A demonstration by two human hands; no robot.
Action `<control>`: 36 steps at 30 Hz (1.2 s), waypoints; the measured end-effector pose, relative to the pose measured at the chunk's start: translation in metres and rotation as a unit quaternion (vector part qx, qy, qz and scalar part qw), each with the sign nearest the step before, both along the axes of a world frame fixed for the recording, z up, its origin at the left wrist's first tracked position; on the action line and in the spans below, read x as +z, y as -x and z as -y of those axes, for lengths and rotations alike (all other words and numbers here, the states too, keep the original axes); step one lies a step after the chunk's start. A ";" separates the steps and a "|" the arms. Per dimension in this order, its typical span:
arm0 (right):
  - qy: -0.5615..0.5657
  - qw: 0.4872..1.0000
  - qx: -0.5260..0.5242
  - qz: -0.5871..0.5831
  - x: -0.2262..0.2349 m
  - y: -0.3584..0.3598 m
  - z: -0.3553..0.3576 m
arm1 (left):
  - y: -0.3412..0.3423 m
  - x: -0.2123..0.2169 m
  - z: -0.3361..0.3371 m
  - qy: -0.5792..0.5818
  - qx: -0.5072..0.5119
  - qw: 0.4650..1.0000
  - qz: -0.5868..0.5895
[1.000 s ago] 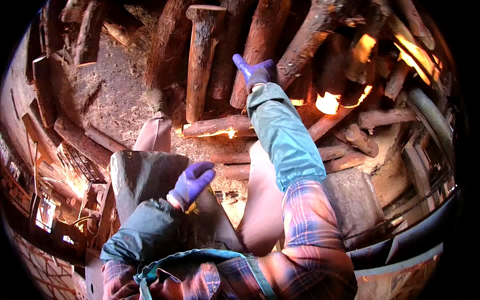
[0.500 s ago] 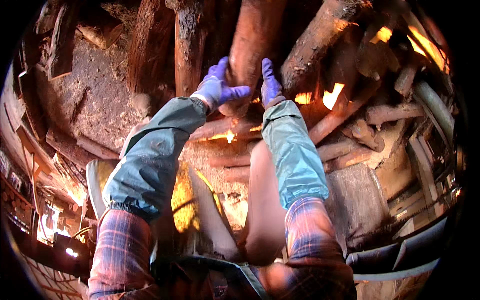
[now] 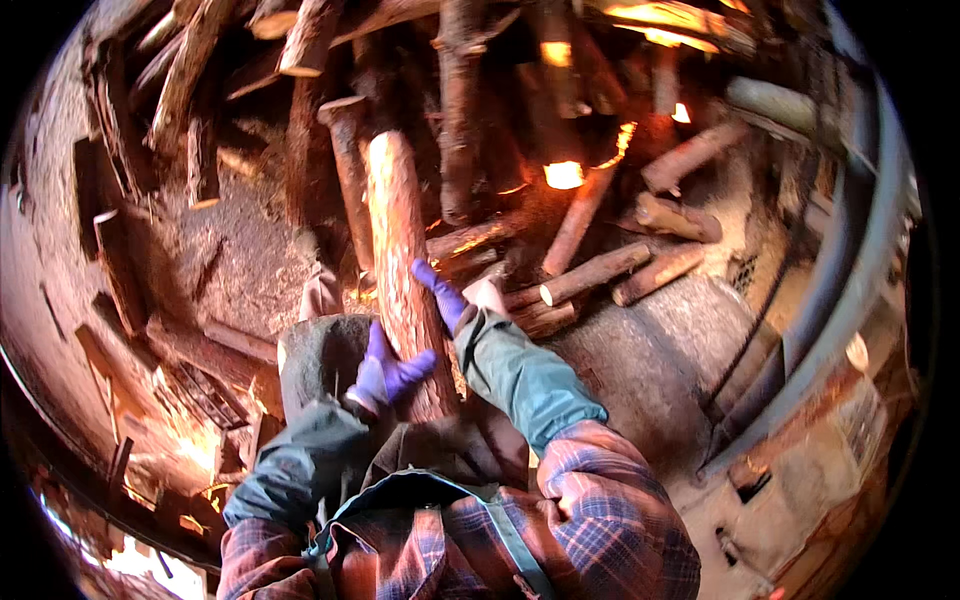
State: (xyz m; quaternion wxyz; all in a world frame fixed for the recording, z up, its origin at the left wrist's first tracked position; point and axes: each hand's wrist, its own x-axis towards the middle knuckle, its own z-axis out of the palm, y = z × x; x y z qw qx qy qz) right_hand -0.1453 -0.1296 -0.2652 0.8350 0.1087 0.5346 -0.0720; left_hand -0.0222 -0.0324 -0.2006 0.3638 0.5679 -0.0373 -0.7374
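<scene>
A thick reddish-brown log (image 3: 397, 215) stands lengthwise before me, its pale cut end pointing away and its near end by my lap. My left hand (image 3: 388, 372), in a purple glove, grips its lower left side, with the thumb reaching across the bark. Higher up, my right hand (image 3: 443, 298), also gloved in purple, is closed against the right side; its far fingers are hidden. Green sleeve covers reach from both gloves over my plaid sleeves. A thinner log (image 3: 347, 180) leans just left of the held one.
Several logs stand or lean at the back, with bright orange patches (image 3: 563, 175) among them. Cut logs (image 3: 595, 273) lie to the right beside a flat stone slab (image 3: 660, 345). A curved dark pipe (image 3: 835, 250) runs along the right. More wood (image 3: 125, 270) lines the left wall.
Both hands have come back toward my body, arms bending, with the log between them. The right hand now touches its side, and the view has shifted.
</scene>
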 end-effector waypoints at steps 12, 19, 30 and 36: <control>0.631 0.759 0.004 -0.160 0.337 0.203 0.152 | 0.185 0.260 0.122 0.426 -0.075 0.900 0.054; 0.806 0.495 0.136 -0.293 0.593 0.438 0.286 | 0.316 0.344 0.137 0.654 -0.278 0.695 0.109; 0.558 0.446 0.341 -0.611 0.447 0.578 0.330 | 0.270 0.235 0.002 0.345 -0.372 0.857 0.095; 0.612 0.210 0.386 -0.658 0.453 0.619 0.267 | 0.221 0.201 0.036 0.348 -0.336 0.862 0.154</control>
